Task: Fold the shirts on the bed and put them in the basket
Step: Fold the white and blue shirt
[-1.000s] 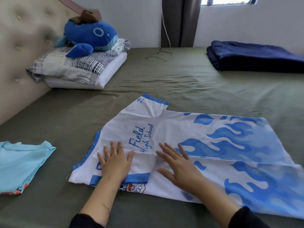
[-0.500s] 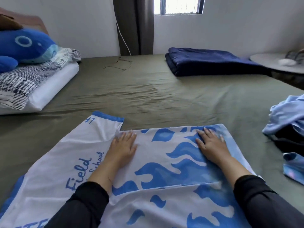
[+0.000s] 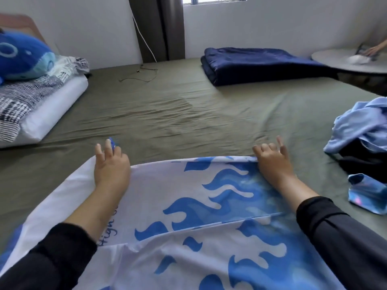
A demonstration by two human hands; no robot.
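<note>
White and slick-looking, with blue flame shapes printed across it, the shirt [image 3: 188, 216] lay spread flat on the olive-green bed [image 3: 178, 114], its sheet creased in shallow ripples; one fold line crossed the shirt's lower half. In the head view, the left hand [image 3: 111, 164] sat at the shirt's far left edge, palm down, fingers curled over a bit of blue-trimmed cloth that poked up between the fingertips, so its grip was closed on the shirt. The right hand [image 3: 272, 162] lay at the far right corner, knuckles bent and fingers hooked over the hem, pinching the shirt there, the little finger sticking up. Both forearms stretched forward out of dark sleeves [image 3: 345, 237] pushed up from the wrists. Left of the shirt, a patterned pillow [image 3: 25, 101] rested on a plain white one, with a plump blue plush whale [image 3: 23, 57] on top. A folded navy blanket [image 3: 257, 63] sat at the far side. On the right lay a rumpled heap of pale blue and black clothes [image 3: 362, 130], and near it a small folded blue piece [image 3: 366, 195].
</note>
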